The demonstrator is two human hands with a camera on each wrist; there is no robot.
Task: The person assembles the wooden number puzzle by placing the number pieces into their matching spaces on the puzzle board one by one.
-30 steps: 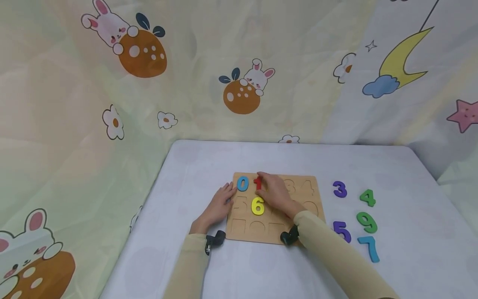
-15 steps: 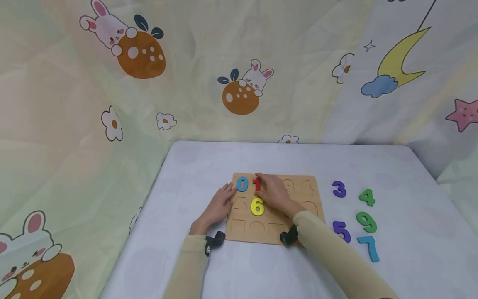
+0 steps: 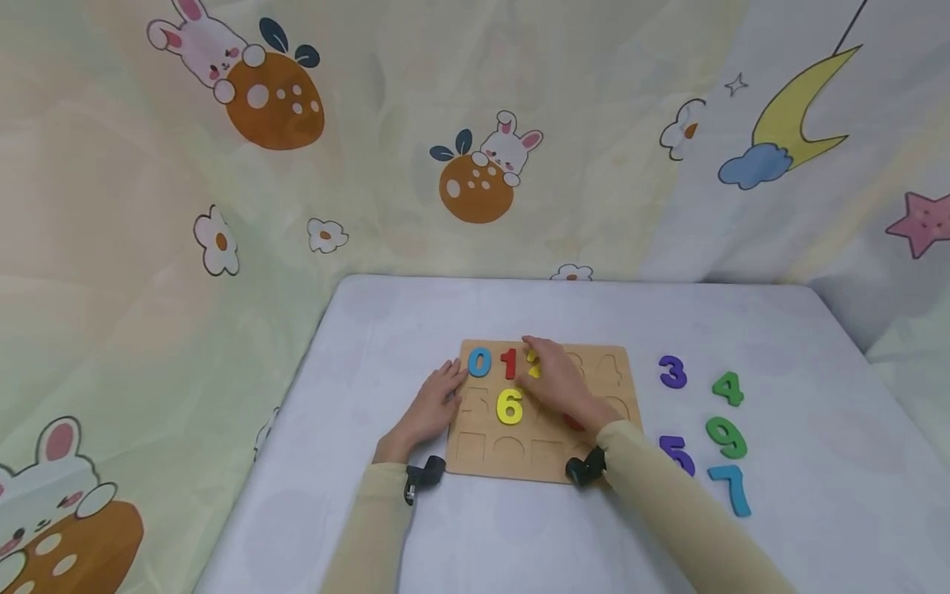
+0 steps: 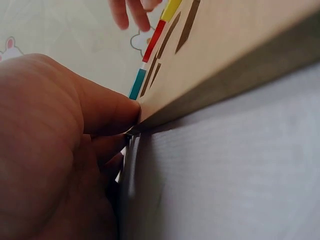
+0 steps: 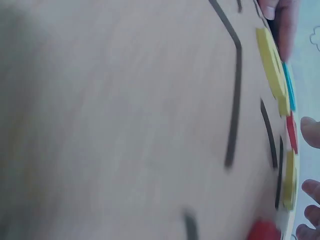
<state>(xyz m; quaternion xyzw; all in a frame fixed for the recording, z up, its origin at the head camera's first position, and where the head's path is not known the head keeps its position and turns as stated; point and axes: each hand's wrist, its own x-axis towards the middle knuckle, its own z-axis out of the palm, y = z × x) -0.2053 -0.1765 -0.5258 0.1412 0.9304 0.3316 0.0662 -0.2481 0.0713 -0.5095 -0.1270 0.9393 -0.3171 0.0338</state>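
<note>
In the head view a wooden number board (image 3: 478,454) lies on the table, bearing a blue 0 (image 3: 479,362), a red 1 (image 3: 508,364), a yellow 2 (image 3: 534,370) and a yellow 6 (image 3: 509,407). My left hand (image 3: 430,407) rests at the board's left edge; the left wrist view has its thumb (image 4: 112,107) touching that edge. Over the 2 my right hand (image 3: 558,378) spreads its thumb and fingers, partly covering the number. A gap shows between those fingertips (image 5: 311,132) and the pieces. Part of a red piece (image 3: 574,422) peeks from beneath the right wrist.
Right of the board lie a purple 3 (image 3: 673,372), a green 4 (image 3: 728,388), a purple 5 (image 3: 675,454), a green 9 (image 3: 726,437) and a blue 7 (image 3: 731,490). The right sleeve (image 3: 668,495) overlaps the 5. A printed curtain (image 3: 386,148) hangs behind the table.
My right hand has moved right from the red 1 to the yellow 2, uncovering the 1, part of the 2 and a red piece. My left hand keeps its place.
</note>
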